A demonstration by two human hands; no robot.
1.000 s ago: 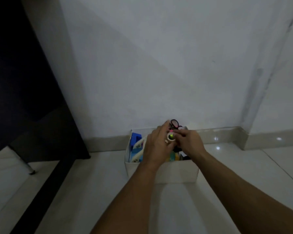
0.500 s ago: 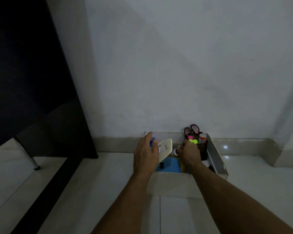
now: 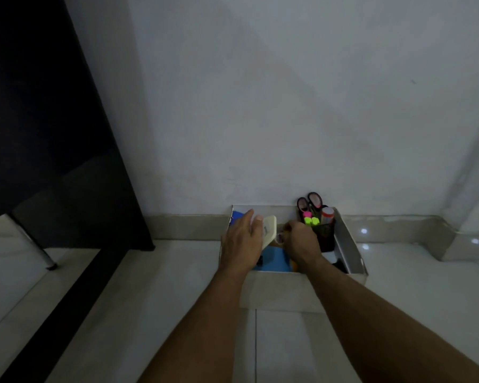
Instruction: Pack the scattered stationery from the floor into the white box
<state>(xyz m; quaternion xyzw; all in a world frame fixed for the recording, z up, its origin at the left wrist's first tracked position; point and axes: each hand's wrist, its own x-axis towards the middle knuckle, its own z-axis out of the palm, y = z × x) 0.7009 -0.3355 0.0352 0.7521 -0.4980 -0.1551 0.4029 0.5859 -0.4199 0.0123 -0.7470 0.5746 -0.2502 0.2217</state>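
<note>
White card forms the box, which sits on the tiled floor against the skirting of a pale wall. Both hands are inside it. The left hand is over the left half, fingers loosely spread, with a cream, flat, rounded item standing tilted against its thumb side; whether the thumb grips it or merely props it, I cannot tell. The right hand is near the middle of the box, fingers curled together around something small and pale at its fingertips, too blurred to name. Just right of that hand stands a black mesh cup, upright in the far right corner of the box, holding scissors with dark loops lined in pink, a pink highlighter, a yellow-green one and a white tube with a red band. A blue flat item lies on the box bottom between the two wrists, and another blue piece shows at the far left corner behind the left fingers. Dark furniture with a metal leg stands well to the left.
</note>
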